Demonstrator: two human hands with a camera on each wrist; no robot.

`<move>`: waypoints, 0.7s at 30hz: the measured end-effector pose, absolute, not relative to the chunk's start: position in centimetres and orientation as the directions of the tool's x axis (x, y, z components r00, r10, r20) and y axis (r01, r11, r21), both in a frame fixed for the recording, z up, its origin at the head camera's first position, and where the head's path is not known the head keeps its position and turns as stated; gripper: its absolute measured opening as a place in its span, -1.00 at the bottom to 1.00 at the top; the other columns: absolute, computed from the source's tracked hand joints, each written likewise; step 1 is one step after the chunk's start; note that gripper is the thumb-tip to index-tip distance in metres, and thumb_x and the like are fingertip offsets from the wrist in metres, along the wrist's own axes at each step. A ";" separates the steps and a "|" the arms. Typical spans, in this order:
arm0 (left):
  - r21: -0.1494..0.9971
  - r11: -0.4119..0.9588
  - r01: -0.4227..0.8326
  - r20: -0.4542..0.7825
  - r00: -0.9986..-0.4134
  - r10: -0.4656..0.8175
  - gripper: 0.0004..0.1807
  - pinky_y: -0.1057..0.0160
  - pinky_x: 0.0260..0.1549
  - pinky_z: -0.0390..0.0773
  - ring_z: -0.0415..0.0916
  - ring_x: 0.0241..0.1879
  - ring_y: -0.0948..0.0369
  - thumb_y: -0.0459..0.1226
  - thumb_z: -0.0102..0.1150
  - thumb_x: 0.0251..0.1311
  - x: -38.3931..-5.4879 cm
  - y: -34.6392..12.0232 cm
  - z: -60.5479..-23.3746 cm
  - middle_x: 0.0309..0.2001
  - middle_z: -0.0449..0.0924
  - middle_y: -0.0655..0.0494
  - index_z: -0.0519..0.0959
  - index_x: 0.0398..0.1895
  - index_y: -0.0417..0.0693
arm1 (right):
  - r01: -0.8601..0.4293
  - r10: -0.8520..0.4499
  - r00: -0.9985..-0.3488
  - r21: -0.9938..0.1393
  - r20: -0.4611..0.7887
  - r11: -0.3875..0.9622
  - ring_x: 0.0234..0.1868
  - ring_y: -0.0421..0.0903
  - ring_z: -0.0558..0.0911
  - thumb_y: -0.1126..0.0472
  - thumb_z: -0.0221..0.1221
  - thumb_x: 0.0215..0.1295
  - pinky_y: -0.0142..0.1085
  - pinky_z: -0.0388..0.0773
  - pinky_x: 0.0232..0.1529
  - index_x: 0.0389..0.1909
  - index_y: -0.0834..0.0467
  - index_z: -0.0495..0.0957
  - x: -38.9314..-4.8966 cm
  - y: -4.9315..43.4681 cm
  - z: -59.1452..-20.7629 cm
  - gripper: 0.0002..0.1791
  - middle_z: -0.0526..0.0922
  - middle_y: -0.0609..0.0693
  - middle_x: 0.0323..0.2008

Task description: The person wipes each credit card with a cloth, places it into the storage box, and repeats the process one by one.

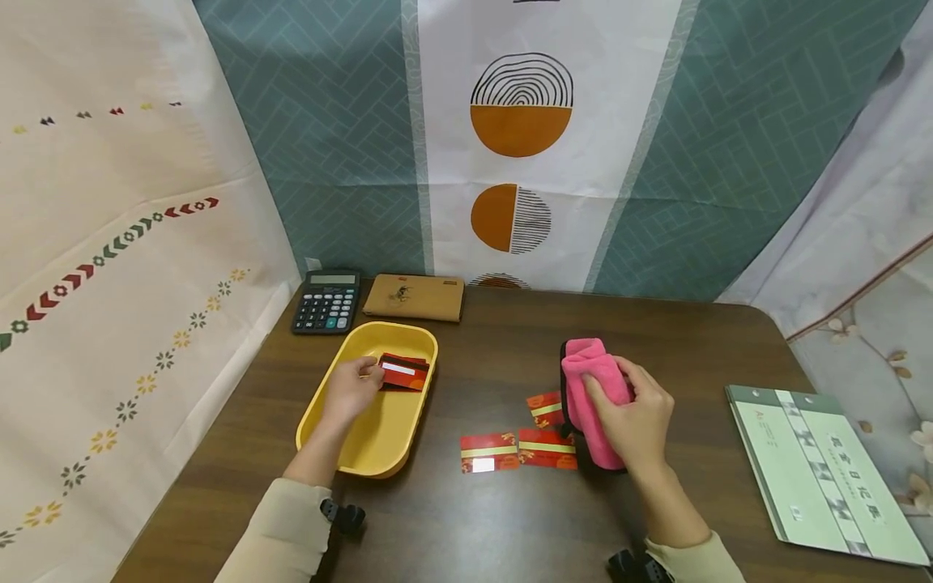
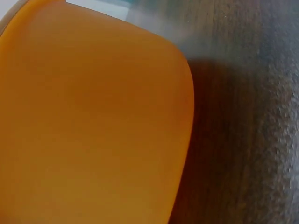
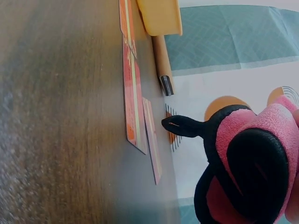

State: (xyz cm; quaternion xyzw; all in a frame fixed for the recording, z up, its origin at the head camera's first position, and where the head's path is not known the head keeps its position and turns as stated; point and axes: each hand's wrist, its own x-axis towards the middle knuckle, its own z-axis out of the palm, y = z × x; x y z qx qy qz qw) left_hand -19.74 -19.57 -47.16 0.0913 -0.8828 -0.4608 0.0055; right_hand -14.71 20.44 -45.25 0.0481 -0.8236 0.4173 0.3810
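Note:
My left hand [image 1: 355, 389] reaches into a yellow tray [image 1: 308, 413], its thumb and fingers pinching the left edge of a red card [image 1: 411, 374] with a black stripe and a white strip. Other red cards lie partly hidden under that one. In the left wrist view the tray's outer wall [image 2: 107, 112] blocks the hand and cards. My right hand [image 1: 641, 421] grips a folded pink plush cloth [image 1: 594, 397] with black edging. In the right wrist view, a black loop [image 3: 184, 126] sticks out from the cloth. Left of it are three red-and-gold cards [image 1: 489, 453], one partly covered by the cloth.
A calculator [image 1: 326, 303] and a tan wallet [image 1: 415, 298] lie behind the tray. At the right edge of the brown table [image 1: 503, 534] is a pale green notebook [image 1: 824, 478]. Patterned cloths [image 1: 350, 121] hang behind and beside the table.

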 end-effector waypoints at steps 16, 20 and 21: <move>0.782 0.623 -0.024 0.068 -0.990 -0.123 -0.56 -0.10 0.13 0.57 0.58 0.12 -0.12 -0.19 0.13 0.46 -18.8 -16.8 -44.6 0.10 0.64 -0.24 0.55 0.24 -0.33 | -0.366 0.265 -0.720 -0.676 0.642 0.640 -0.34 0.06 0.68 0.27 0.53 0.03 -0.74 0.42 -0.22 -0.03 0.28 0.70 -14.4 21.2 -44.9 -0.55 0.76 0.17 -0.18; 0.837 0.544 0.061 0.127 -0.988 -0.084 -0.64 -0.06 0.06 0.63 0.63 0.06 -0.06 -0.25 0.14 0.46 -18.1 -14.6 -43.5 0.04 0.69 -0.18 0.59 0.18 -0.31 | -0.364 0.275 -0.713 -0.675 0.645 0.642 -0.35 0.01 0.66 0.27 0.54 0.02 -0.73 0.43 -0.22 -0.05 0.28 0.71 -14.2 21.3 -44.9 -0.57 0.76 0.16 -0.19; 0.843 0.531 0.084 0.142 -0.987 -0.069 -0.65 -0.04 0.06 0.64 0.64 0.05 -0.04 -0.25 0.15 0.46 -17.8 -14.0 -43.3 0.03 0.69 -0.16 0.60 0.17 -0.29 | -0.359 0.279 -0.713 -0.677 0.643 0.643 -0.35 -0.02 0.65 0.27 0.54 0.02 -0.73 0.43 -0.23 -0.05 0.27 0.71 -14.2 21.4 -44.9 -0.57 0.77 0.15 -0.19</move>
